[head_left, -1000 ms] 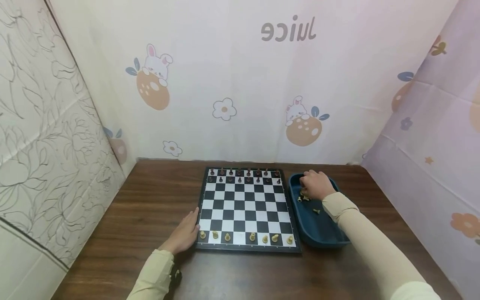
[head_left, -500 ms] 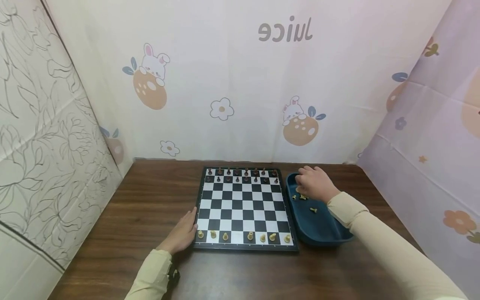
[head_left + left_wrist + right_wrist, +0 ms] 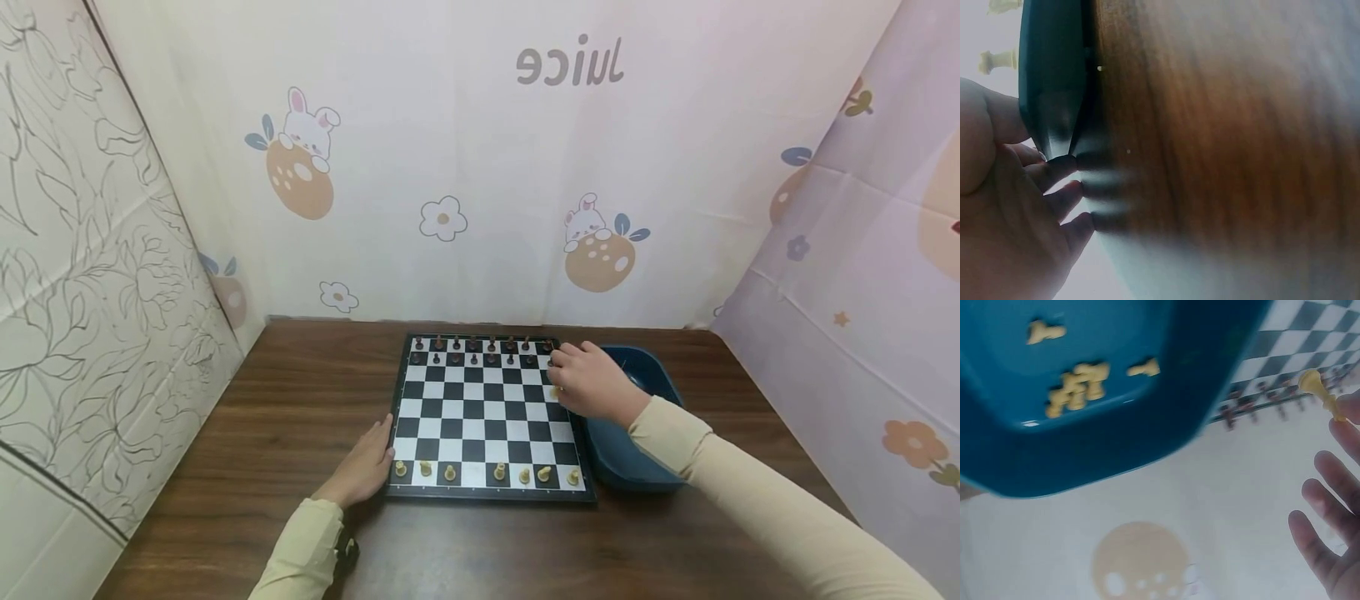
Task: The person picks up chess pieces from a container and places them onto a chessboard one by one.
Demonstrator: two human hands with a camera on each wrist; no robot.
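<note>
Between thumb and forefinger my right hand [image 3: 594, 383] pinches a pale yellow chess piece [image 3: 1319, 389], above the right edge of the chessboard [image 3: 474, 425]. Its other fingers are spread in the right wrist view. My left hand [image 3: 362, 467] rests against the board's left edge, fingers lying along it in the left wrist view. Several yellow pieces [image 3: 499, 472] stand on the near row, with a bare white square [image 3: 474, 476] among them. Dark red pieces [image 3: 456, 342] fill two far rows; my right hand partly hides the right end.
A blue tray [image 3: 637, 467] stands right of the board, under my right forearm. Several yellow chess pieces [image 3: 1075, 390] lie in it. The wooden table [image 3: 315, 383] ends at a patterned wall covering [image 3: 495, 267] behind.
My right hand has risen out of the blue tray and moved left over the board's edge, carrying a yellow chess piece. The left hand stays at the board.
</note>
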